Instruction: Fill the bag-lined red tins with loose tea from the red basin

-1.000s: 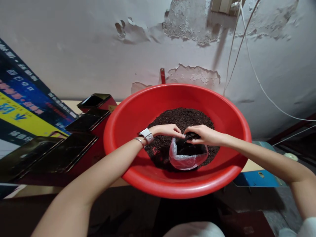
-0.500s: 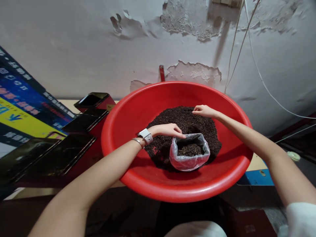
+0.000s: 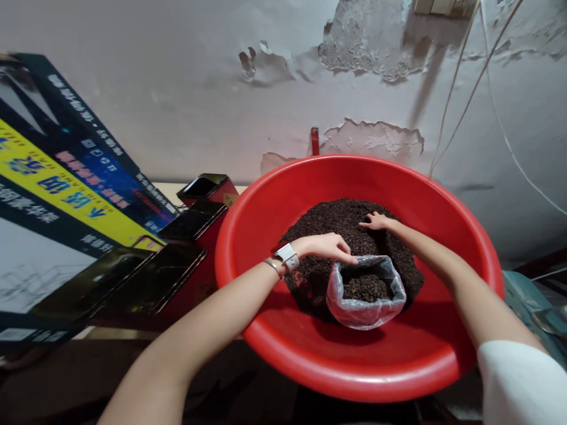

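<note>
A clear plastic bag (image 3: 367, 317), partly filled, sits in a red basin (image 3: 354, 386) whose sloping sides seemingly contain the loose dark heap (image 3: 339, 215). The left hand (image 3: 325, 245) pinches the bag's rim, apparently steadying its mouth; the right hand (image 3: 377, 222), fingers spread, meets the heap beyond.

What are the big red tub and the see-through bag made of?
The red tub looks like smooth, hard plastic: its thick, rounded rim has a soft shine. The bag is probably thin, glossy plastic film, because its see-through sides crinkle and catch the light.
</note>
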Demonstrator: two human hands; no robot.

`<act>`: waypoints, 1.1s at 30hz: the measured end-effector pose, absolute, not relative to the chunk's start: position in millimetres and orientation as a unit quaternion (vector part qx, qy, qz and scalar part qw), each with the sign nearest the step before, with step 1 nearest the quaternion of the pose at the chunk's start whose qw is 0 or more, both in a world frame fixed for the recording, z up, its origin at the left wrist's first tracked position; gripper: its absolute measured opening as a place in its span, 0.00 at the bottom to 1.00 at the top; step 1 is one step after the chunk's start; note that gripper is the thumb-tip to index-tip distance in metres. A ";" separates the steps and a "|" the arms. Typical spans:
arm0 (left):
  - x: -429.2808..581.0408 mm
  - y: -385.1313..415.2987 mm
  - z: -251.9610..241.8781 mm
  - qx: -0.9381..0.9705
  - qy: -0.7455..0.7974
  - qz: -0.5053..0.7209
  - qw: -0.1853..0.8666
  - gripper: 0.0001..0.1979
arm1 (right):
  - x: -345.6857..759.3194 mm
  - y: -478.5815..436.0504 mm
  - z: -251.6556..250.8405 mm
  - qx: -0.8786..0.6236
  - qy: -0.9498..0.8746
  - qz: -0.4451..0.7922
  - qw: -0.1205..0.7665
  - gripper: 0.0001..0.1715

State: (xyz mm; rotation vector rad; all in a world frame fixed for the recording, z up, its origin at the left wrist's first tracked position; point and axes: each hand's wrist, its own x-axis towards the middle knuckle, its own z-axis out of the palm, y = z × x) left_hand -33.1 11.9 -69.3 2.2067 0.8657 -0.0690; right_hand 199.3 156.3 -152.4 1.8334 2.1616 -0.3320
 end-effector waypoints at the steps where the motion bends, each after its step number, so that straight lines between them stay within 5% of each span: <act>1: -33.1 11.7 -69.2 0.864 0.335 -0.026 0.374 0.25 | 196.4 150.7 -155.0 0.626 0.756 -0.120 0.148 0.52; 6: -32.8 11.8 -69.5 0.869 0.333 -0.028 0.364 0.25 | 185.1 106.0 -154.2 0.558 0.805 -0.122 0.159 0.53; 14: -32.0 12.6 -68.7 0.872 0.331 -0.028 0.359 0.25 | 191.7 40.5 -124.8 0.537 0.826 -0.100 0.143 0.28; 23: -33.3 15.5 -72.0 0.855 0.340 -0.006 0.393 0.22 | 175.3 17.4 -32.7 0.394 0.895 -0.124 -0.167 0.25; 33: -36.2 26.8 -86.4 0.846 0.302 0.017 0.438 0.11 | 168.8 -27.7 -14.6 0.204 0.952 -0.227 -0.015 0.23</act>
